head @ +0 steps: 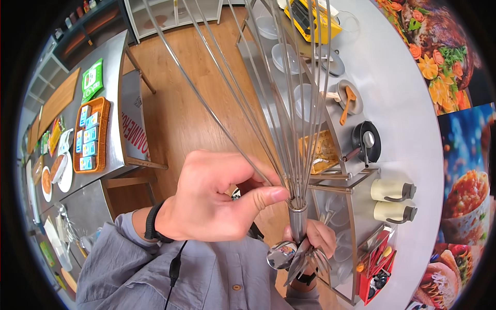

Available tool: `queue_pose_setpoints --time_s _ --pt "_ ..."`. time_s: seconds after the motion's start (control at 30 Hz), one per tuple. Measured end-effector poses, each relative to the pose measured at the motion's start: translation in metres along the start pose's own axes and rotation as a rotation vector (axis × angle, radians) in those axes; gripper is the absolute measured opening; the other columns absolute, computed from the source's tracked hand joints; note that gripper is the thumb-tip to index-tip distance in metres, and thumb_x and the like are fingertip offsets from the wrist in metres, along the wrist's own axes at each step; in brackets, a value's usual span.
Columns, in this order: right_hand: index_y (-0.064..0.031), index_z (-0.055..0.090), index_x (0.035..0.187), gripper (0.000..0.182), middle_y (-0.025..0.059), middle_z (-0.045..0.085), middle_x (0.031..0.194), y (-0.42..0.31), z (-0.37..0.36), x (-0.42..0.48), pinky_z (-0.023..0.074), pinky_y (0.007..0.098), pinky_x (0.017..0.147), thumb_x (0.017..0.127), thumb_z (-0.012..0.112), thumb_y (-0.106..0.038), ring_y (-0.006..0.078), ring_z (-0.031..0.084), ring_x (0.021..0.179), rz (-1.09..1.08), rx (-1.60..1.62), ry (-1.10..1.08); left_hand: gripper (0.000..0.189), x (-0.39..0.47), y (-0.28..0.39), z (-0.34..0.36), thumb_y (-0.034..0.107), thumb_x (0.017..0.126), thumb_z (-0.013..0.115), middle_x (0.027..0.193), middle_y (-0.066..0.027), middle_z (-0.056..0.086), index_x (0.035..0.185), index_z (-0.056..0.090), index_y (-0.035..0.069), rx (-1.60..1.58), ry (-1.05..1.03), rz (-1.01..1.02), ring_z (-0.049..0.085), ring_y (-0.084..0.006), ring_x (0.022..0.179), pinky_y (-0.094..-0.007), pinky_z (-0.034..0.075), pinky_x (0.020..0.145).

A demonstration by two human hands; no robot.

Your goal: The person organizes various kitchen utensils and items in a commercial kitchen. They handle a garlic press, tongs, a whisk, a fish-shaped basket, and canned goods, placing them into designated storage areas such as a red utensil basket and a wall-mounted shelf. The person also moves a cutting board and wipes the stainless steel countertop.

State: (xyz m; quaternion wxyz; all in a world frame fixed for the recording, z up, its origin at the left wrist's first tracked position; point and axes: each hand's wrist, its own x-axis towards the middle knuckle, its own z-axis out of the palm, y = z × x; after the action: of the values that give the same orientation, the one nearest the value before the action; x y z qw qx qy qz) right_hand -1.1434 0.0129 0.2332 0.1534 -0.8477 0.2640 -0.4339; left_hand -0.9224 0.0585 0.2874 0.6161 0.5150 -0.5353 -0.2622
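Note:
A large metal balloon whisk [297, 221] stands upright before me, its wires spreading toward the top of the view. My left hand [228, 197] pinches one of its outer wires between thumb and forefinger, just above the handle. Behind the handle, my right hand [319, 236] is closed around the whisk handle and several pieces of cutlery. A shiny spoon bowl [281, 255] and fork tines [318, 260] point downward below that hand. Part of the right hand is hidden by the whisk and cutlery.
At left, a steel table [116, 97] bears a wicker basket [101, 135] of small boxes and several plates. On the right, steel shelving [350, 209] stands by plastic bowls, a black frying pan [378, 145], pale jugs [387, 190] and a red utensil box [374, 286].

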Motion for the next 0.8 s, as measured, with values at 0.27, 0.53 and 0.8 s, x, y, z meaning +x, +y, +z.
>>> queue_pose_setpoints --time_s 0.27,0.53,0.8 --pt "0.0069 0.059 0.081 0.031 0.0057 0.058 0.061 0.0 -0.005 -0.016 0.0411 0.0219 0.043 0.055 0.07 -0.004 0.0135 0.053 0.046 0.064 0.074 -0.063 0.01 -0.008 0.0 0.002 0.003 0.078 0.069 0.06 -0.0076 0.063 0.073 0.063 -0.002 -0.007 -0.03 -0.05 0.059 -0.0104 0.05 -0.0211 0.045 0.046" --pt "0.005 0.062 0.088 0.035 0.0062 0.051 0.063 0.007 -0.006 -0.025 0.0364 0.0288 0.044 0.061 0.074 -0.014 0.0183 0.047 0.046 0.181 0.111 -0.178 0.008 -0.002 -0.029 0.009 0.001 0.08 0.067 0.062 -0.0034 0.059 0.077 0.061 -0.003 -0.285 0.018 -0.436 0.056 -0.0077 0.053 -0.0221 0.044 0.046" --pt "0.0045 0.061 0.081 0.026 0.0091 0.057 0.069 0.006 0.004 -0.05 0.0387 0.0279 0.043 0.061 0.07 -0.009 0.0194 0.052 0.047 0.255 0.124 0.051 0.029 0.002 -0.065 0.016 0.003 0.078 0.071 0.068 -0.0071 0.06 0.098 0.051 -0.002 -0.587 -0.251 -0.476 0.06 -0.0153 0.058 -0.0263 0.05 0.055"
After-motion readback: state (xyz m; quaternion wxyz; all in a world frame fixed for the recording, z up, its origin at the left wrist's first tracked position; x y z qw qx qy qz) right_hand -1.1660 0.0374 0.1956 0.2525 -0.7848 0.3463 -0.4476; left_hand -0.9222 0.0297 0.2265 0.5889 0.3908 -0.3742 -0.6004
